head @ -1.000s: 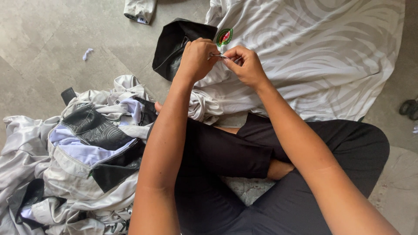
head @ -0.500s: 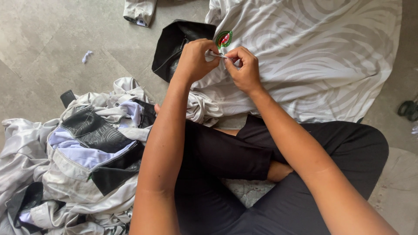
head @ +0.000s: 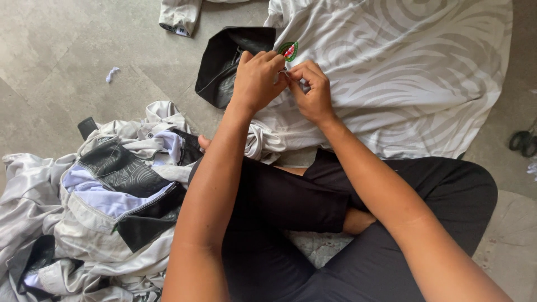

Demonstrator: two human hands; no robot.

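A white shirt with a pale swirl pattern lies spread on the floor in front of my crossed legs. It has a black sleeve at its left and a small round green and red badge on the chest. My left hand and my right hand meet just below the badge. Both pinch the white fabric there with their fingertips. Whatever small thing sits between the fingers is hidden.
A heap of white, black and lilac garments lies at my left. Another garment's edge shows at the top. A small white scrap lies on the grey stone floor. Dark sandals sit at the right edge.
Both hands have stayed at the badge, with only small finger movements on the fabric. The view has shifted slightly.
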